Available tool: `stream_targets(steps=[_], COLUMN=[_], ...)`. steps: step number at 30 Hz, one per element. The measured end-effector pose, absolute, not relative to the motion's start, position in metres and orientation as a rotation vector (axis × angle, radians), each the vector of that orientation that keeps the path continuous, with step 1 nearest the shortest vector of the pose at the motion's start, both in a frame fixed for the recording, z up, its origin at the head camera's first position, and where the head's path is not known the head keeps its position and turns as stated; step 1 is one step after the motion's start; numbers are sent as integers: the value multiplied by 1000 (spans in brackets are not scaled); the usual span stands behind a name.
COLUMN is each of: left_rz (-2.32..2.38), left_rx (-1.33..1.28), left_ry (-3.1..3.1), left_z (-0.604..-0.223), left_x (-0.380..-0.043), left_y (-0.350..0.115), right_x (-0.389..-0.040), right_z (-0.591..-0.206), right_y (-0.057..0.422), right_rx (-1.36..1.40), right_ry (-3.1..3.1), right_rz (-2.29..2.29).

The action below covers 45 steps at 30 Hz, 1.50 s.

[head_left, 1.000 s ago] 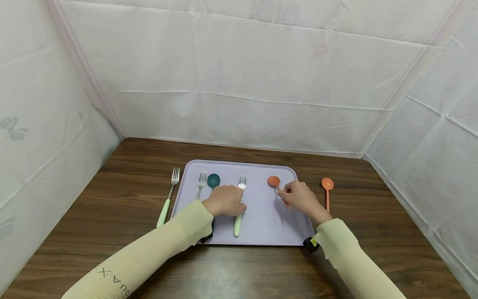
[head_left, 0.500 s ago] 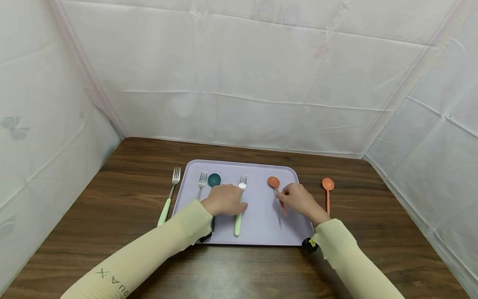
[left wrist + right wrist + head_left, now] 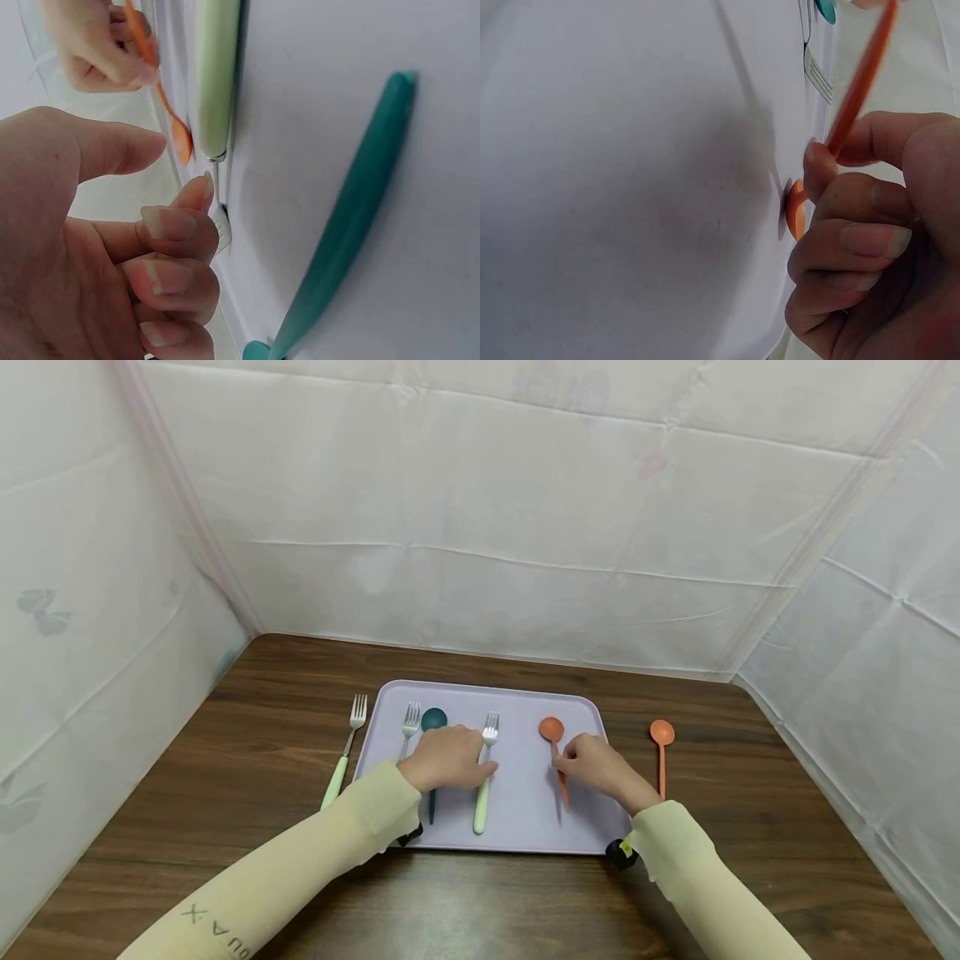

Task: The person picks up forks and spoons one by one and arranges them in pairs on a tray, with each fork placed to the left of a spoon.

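Note:
In the head view my right hand [image 3: 597, 766] pinches the handle of an orange spoon [image 3: 552, 729] between thumb and index finger. Its bowl sits low at the tray's right part, and its handle [image 3: 864, 79] slants up in the right wrist view. Over the lilac tray [image 3: 517, 814], my left hand [image 3: 448, 758] hovers with loosely bent fingers and the thumb apart, holding nothing. Just beyond those fingertips lies a fork with a pale green handle [image 3: 215, 82]. A dark teal spoon [image 3: 345, 210] lies to its left, partly covered by the left hand in the head view.
Another fork [image 3: 410, 720] lies on the tray's left part, its handle hidden by the left arm. On the brown table [image 3: 480, 902], a green-handled fork [image 3: 337, 781] lies left of the tray and a second orange spoon [image 3: 662, 735] right of it. White sheeting [image 3: 480, 510] encloses the table.
The orange spoon's handle end has swung left and toward the front edge, so the spoon stands straighter. My right hand has shifted slightly with it. My left hand stays nearly in place.

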<state>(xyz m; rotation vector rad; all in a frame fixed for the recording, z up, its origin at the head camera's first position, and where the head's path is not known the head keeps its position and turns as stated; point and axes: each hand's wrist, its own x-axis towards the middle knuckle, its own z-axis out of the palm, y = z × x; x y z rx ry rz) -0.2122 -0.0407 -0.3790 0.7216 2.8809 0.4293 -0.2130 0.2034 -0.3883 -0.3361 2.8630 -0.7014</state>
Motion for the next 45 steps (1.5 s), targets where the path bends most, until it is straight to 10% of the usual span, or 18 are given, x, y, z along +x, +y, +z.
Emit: stream_targets(steps=[45], left_rz=[900], left_rx=[382], left_ry=[3006], left_z=[-339], left_x=[-196], left_y=[-181], right_x=[-212], right_z=[-383], right_y=[171], right_rx=[-363], right_ry=[2881], right_rz=[-762])
